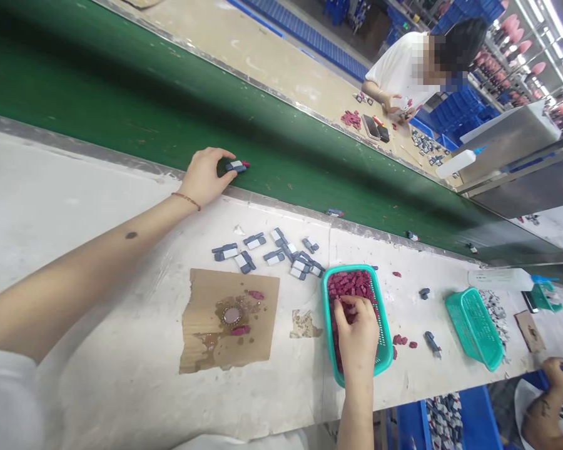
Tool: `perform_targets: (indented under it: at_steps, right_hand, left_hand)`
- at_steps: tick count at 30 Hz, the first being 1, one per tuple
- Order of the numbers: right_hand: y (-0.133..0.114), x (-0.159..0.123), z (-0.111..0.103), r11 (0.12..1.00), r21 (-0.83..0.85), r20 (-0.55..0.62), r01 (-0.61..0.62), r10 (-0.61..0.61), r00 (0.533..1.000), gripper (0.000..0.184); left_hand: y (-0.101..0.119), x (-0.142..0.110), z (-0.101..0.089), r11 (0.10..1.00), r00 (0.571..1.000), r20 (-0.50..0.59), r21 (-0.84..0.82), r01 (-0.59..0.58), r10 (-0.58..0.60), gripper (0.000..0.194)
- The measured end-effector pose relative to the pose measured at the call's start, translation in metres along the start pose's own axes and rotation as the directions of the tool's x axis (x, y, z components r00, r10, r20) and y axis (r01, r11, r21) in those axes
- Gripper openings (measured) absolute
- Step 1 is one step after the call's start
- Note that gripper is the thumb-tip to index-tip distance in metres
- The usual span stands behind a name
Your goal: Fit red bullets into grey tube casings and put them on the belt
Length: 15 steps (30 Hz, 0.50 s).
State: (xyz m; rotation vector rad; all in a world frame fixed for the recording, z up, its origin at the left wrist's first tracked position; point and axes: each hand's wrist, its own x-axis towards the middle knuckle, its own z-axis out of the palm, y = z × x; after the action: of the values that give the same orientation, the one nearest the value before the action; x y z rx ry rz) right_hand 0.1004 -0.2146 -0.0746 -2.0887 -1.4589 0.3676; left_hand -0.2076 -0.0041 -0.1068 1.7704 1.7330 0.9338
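My left hand [205, 177] reaches over the green conveyor belt, thumb and forefinger on either side of a small grey-blue plastic part [237, 166] with a pale panel and a red tip. Inside a teal basket [388, 350] of small dark-red pieces [351, 282], my right hand [360, 331] has its fingers bent together; whatever they pinch is hidden. Several grey-blue parts [245, 261] without red tips lie between belt and basket. On the worktable, a stained cardboard sheet [263, 337] bears two red pieces [240, 330] and a round wet spot.
More parts [334, 213] sit along the belt [291, 169]. To the right are a second teal basket [473, 331], a white squeeze bottle [500, 279] and blue bins [478, 412]. A co-worker [403, 69] works across the belt; another person's hand [560, 375] shows lower right.
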Motion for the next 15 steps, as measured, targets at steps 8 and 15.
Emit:
perform_targets:
  at_steps: [8,15]
  right_hand:
    - [-0.012,-0.002,-0.005,0.496,0.766,0.310,-0.410,0.274,0.911,0.030]
    - [-0.031,-0.001,0.003,0.361,0.785,0.452,-0.504,0.223,0.864,0.028]
  left_hand:
    - [0.000,-0.080,-0.015,0.925,0.842,0.437,0.054,-0.377,0.317,0.046]
    - [-0.015,-0.115,-0.013,0.881,0.816,0.453,0.124,-0.456,0.359,0.041]
